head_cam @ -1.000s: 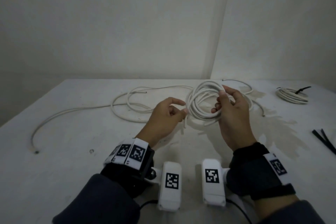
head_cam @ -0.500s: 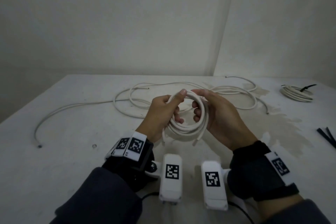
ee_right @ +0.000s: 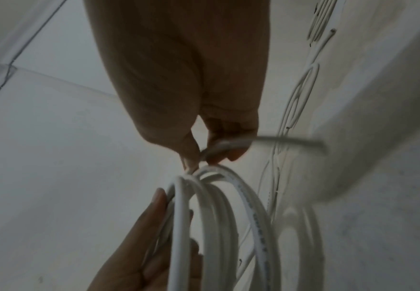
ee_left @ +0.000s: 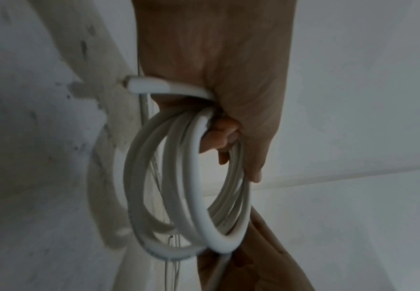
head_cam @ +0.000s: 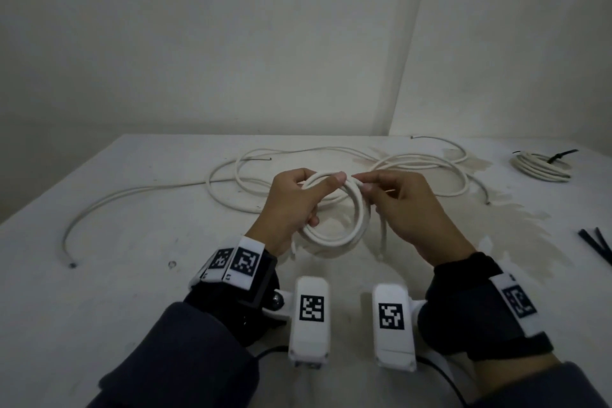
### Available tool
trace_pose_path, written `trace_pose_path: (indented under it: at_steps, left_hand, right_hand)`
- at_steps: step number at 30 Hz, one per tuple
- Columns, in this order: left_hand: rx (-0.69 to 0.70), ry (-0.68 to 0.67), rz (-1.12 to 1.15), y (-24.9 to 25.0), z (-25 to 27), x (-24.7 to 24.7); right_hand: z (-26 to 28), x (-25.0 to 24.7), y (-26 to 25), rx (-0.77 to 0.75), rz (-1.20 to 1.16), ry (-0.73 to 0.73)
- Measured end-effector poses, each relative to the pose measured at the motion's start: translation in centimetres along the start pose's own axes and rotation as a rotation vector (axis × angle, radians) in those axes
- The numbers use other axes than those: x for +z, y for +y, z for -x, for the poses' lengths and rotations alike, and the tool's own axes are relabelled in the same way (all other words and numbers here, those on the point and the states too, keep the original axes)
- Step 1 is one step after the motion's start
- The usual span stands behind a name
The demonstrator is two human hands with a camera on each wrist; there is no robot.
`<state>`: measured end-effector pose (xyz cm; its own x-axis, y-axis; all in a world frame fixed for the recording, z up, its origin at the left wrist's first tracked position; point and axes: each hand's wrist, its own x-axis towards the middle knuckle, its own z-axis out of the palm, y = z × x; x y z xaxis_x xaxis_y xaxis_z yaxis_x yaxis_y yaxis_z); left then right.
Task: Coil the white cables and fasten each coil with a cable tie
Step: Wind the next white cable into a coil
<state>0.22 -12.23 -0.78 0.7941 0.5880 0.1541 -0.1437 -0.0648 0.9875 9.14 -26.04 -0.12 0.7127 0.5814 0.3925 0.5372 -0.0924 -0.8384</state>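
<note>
My left hand (head_cam: 298, 205) grips a small coil of white cable (head_cam: 334, 238) just above the table, thumb across its top and fingers through the loops. In the left wrist view the coil (ee_left: 189, 196) hangs from my curled fingers (ee_left: 223, 137), and one cut end (ee_left: 139, 86) sticks out by the palm. My right hand (head_cam: 394, 202) pinches a strand at the coil's top right. In the right wrist view its fingertips (ee_right: 218, 151) close on that strand above the coil (ee_right: 216, 216). A loose tail (head_cam: 383, 235) hangs beside the coil.
Long loose white cables (head_cam: 231, 175) sprawl over the white table (head_cam: 116, 275) behind my hands. A coil fastened with a black tie (head_cam: 539, 167) lies at the far right. Spare black cable ties (head_cam: 596, 245) lie at the right edge. Walls close off the back.
The coil passed from my right hand to my left and came nearer to me. My right hand now pinches only a strand at the coil's top.
</note>
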Motion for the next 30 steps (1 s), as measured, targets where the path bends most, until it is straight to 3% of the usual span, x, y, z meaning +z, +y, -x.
trace_pose_path:
  at_steps: [5, 9, 11, 16, 24, 30]
  left_hand:
    - [0.028, -0.038, -0.08, 0.2, 0.3, 0.7]
    - [0.039, -0.031, -0.085, 0.1, 0.3, 0.6]
    - [0.006, 0.025, 0.014, 0.0, 0.2, 0.4]
    - [-0.065, 0.191, 0.262, -0.1, -0.2, -0.1]
    - [-0.134, 0.258, 0.282, -0.6, -0.1, 0.4]
    - [-0.19, 0.185, 0.319, -0.6, 0.0, 0.3]
  right_hand:
    - [-0.4, 0.1, -0.1, -0.097, 0.021, 0.264]
    - [-0.5, -0.7, 0.0, -0.029, -0.114, 0.441]
    - [-0.4, -0.4, -0.1, 0.028, -0.148, 0.371]
    - [0.3, 0.5, -0.6, 0.216, -0.242, 0.027]
    - [0.8, 0.3, -1.2, 0.247, -0.439, 0.046]
    - [1.0, -0.2, -1.6, 0.283, -0.465, -0.006]
